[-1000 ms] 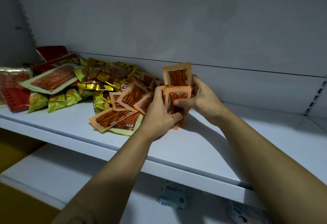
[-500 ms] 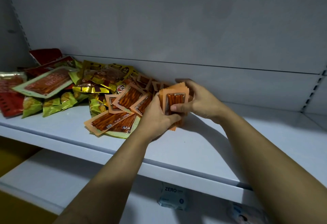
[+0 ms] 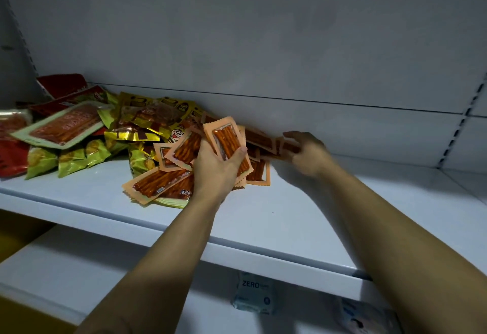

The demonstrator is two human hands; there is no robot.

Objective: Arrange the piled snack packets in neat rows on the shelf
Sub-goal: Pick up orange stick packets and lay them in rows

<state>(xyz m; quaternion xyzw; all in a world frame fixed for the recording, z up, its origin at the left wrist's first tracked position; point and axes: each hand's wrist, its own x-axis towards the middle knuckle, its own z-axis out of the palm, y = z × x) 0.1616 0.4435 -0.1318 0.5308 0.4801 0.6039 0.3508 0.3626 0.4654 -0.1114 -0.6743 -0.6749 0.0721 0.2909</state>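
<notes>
Orange plastic, slick and thin: a stack of orange packets (image 3: 227, 141) clamped in the left hand (image 3: 217, 169), thumb across the front, at the right edge of the mixed pile (image 3: 147, 123) on the left half of the white shelf (image 3: 290, 228). Held by one hand only and fanned at the edges, so likely to slide apart and spill back onto the heap with any loosening of the grip or further tipping of the wrist. Out by the back wall (image 3: 342, 128), the right hand (image 3: 309, 153) at a few loose orange packets (image 3: 263, 139) — too blurred to say whether closed on one or merely touching. Some risk there of dragging neighbours along, or of nudging them deeper behind the heap. Also possible: faces and directions mixed in adding the next packet, hence a ragged stack and a crooked row. No row laid out yet. Against half a second ago — no longer two hands squaring the stack together; right hand gone off to the right, stack tipped leftward and looser in the left alone. A second ago, one packet standing proud above the rest; now down among them.
</notes>
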